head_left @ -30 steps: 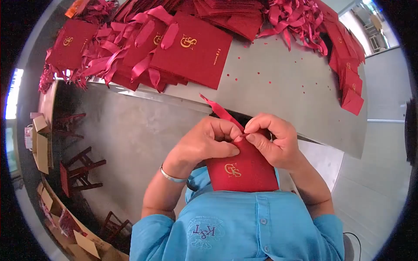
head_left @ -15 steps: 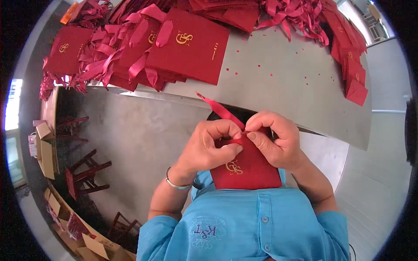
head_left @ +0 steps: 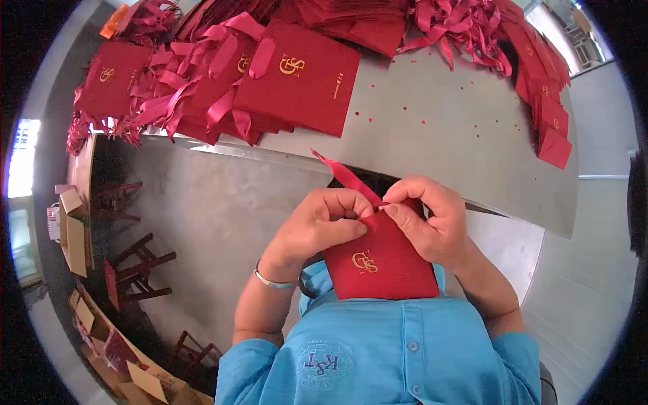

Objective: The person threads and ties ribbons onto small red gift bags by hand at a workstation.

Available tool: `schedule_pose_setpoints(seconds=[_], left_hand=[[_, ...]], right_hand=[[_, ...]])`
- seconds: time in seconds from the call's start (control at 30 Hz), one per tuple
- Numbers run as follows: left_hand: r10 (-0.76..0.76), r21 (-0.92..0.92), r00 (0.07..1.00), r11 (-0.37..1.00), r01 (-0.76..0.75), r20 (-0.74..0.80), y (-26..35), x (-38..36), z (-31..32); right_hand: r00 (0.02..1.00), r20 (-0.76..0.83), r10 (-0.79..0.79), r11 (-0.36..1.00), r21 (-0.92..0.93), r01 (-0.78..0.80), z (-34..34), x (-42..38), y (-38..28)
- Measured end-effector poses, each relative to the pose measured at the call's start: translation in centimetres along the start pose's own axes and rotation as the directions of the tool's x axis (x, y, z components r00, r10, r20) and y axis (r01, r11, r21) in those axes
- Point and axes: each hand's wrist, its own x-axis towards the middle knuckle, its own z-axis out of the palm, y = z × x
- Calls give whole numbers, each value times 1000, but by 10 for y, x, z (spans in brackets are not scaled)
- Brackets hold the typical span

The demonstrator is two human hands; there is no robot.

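A dark red paper bag [head_left: 388, 266] with a gold monogram rests upright against my blue shirt, between my hands. My left hand [head_left: 324, 226] is closed at the bag's top left edge, thumb on the front face and curled fingers at the rim. At the top middle, the thumb and index finger of my right hand [head_left: 432, 219] pinch the ribbon close to the rim. The red ribbon [head_left: 346, 177] sticks out from between the hands toward the upper left, its pointed end loose. My fingers hide the spot where ribbon and bag meet.
Stacked red bags with ribbon handles [head_left: 297, 77] cover the left of the grey table [head_left: 432, 142]. More bags [head_left: 553, 121] lie at its right edge, and loose ribbons [head_left: 459, 30] are heaped at the back. Wooden stools [head_left: 138, 270] and cardboard boxes [head_left: 74, 233] stand at left.
My left thumb has shifted up and left along the bag's front, so the whole gold monogram now shows. The ribbon strip that lay by that thumb is no longer visible. My right hand keeps its pinch.
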Motion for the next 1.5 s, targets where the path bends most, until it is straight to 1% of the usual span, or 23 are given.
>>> schedule_pose_setpoints(seconds=[0.07,0.1,0.17,0.27,0.47,0.8,0.87,0.9,0.97,1.0,1.03,1.07,1.1,1.13,1.17,1.23,1.27,1.3,1.33,1.37,1.43,1.47,1.5], left_hand=[[-24,16,1000,1000,24,1,0,0,-1],[-22,8,1000,1000,22,1,0,0,-1],[-13,62,1000,998,14,-19,-2,1,0],[-30,61,998,998,34,-53,-5,2,-1],[-46,117,991,991,60,-124,5,-3,5],[-24,202,990,978,52,-139,1,-5,8],[29,281,989,960,13,-146,-2,-5,11],[47,298,988,955,-1,-149,-3,-5,14],[67,362,980,932,5,-186,-3,-5,21],[115,440,973,898,-17,-197,-4,-5,24],[169,520,963,853,-37,-209,-5,-5,27],[178,522,961,852,-42,-213,-6,-4,26],[188,526,960,849,-53,-207,-4,-2,26],[202,600,957,799,-39,-206,2,-1,28],[210,660,955,751,-23,-207,4,0,29],[218,566,955,822,-69,-200,-12,5,20],[204,509,960,857,-80,-192,-14,6,20],[238,525,955,844,-113,-176,-6,6,26],[226,640,956,767,-55,-188,5,5,35],[209,738,955,675,15,-211,12,3,41],[239,733,957,679,-42,-167,4,7,35],[218,649,962,759,-62,-163,-2,9,32],[200,556,967,827,-82,-155,4,10,33]], right_hand=[[963,-79,-258,963,-99,250,2,3,3],[964,-73,-256,963,-102,248,1,4,2],[887,-18,-461,845,-316,432,-4,6,-4],[868,69,-492,792,-379,479,-6,1,-12],[859,139,-493,713,-502,491,-3,-5,-12],[877,160,-453,716,-522,464,-6,-4,-18],[902,260,-345,649,-628,430,-7,-5,-24],[894,257,-367,640,-628,443,-7,-5,-29],[899,372,-232,587,-683,434,-9,-2,-41],[867,426,-257,505,-706,497,-7,-2,-41],[871,440,-218,446,-749,490,-5,-1,-47],[880,439,-180,384,-792,474,0,-1,-53],[892,427,-149,367,-814,450,3,-3,-55],[905,410,-116,345,-837,424,5,-2,-52],[903,393,-172,317,-846,429,2,3,-49],[919,376,-116,622,-694,363,-5,9,-44],[919,367,-142,600,-707,375,-3,6,-39],[912,399,-92,550,-743,381,0,2,-32],[904,426,-41,495,-777,389,0,3,-30],[905,421,-61,473,-786,398,-3,3,-34],[913,385,-134,560,-731,390,-9,0,-46],[887,443,-134,559,-705,436,-18,1,-38],[889,435,-145,540,-718,439,-24,1,-37]])
